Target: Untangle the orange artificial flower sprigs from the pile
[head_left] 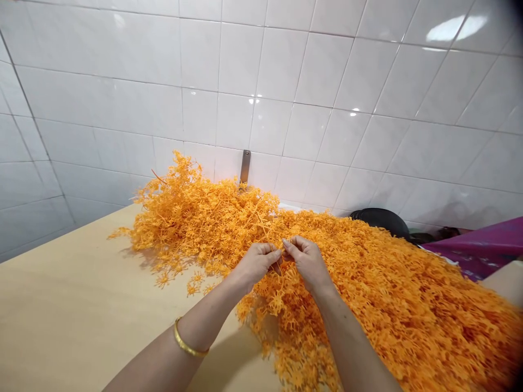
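Observation:
A large heap of orange artificial sprigs (388, 294) covers the middle and right of the pale wooden table (61, 294). My left hand (258, 262), on the arm with a gold bangle (186, 343), pinches a thin orange stem over the heap. Close beside it, fingertips nearly touching, my right hand (305, 260) is closed in a pinch on an orange stem too. Whether both hold the same stem is too small to tell. Sprigs hang below and between the hands.
White wall tiles (273, 65) rise behind the table. A dark metal bracket (244, 167) stands against them behind the heap. At the right back lie black round objects (384, 219) and a purple sheet (482, 245). Some sprigs spread over the table's left part.

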